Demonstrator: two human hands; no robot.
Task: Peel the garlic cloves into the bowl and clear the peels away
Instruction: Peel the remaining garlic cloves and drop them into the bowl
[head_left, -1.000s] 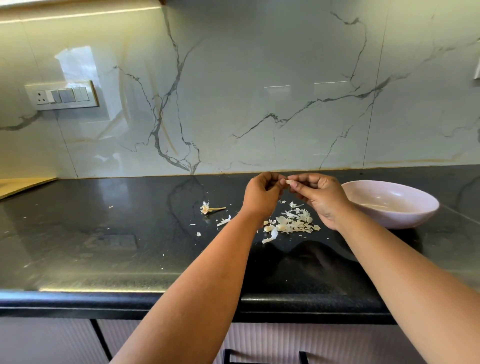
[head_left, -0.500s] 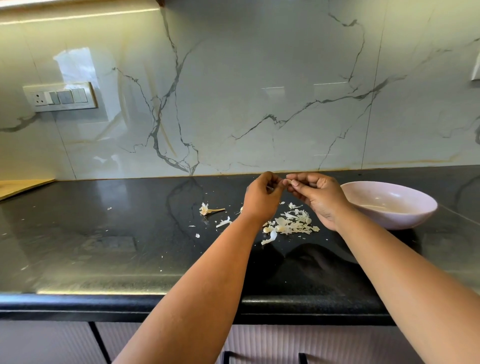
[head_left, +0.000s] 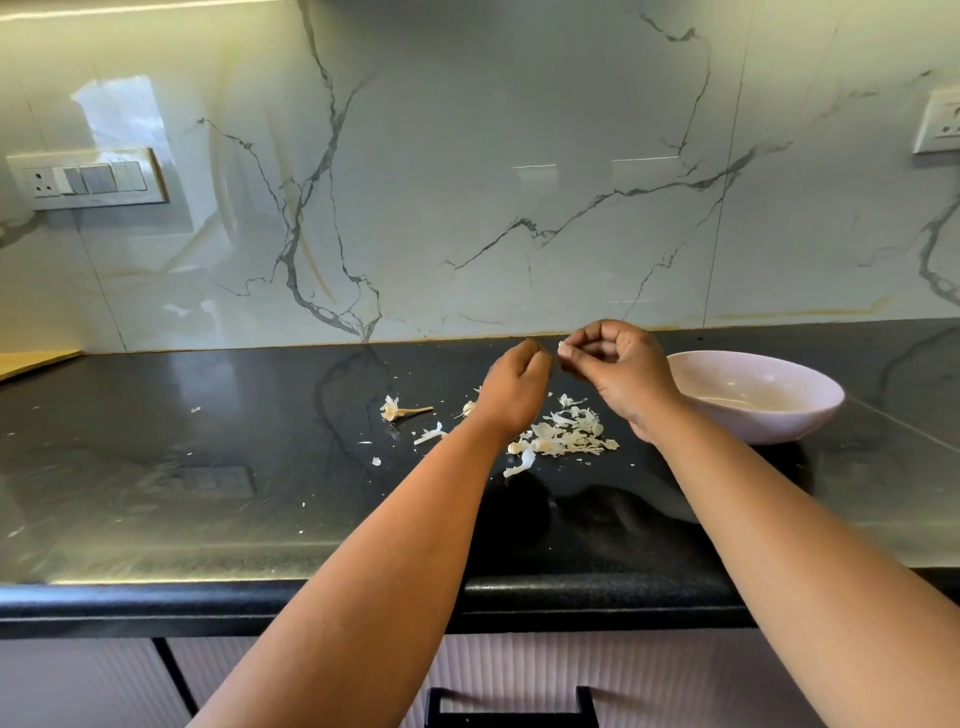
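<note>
The right hand (head_left: 618, 371) pinches a garlic clove (head_left: 561, 348) at its fingertips. The left hand (head_left: 514, 387), fingers curled, sits just beside; whether it holds anything is unclear. Peels (head_left: 563, 436) lie below the pinch.

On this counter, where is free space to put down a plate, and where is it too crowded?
The widest bare patch of the black counter lies left of the garlic stem, with only a few specks. A smaller patch runs along the front edge. The peel pile under the hands and the bowl crowd the middle and right.
</note>
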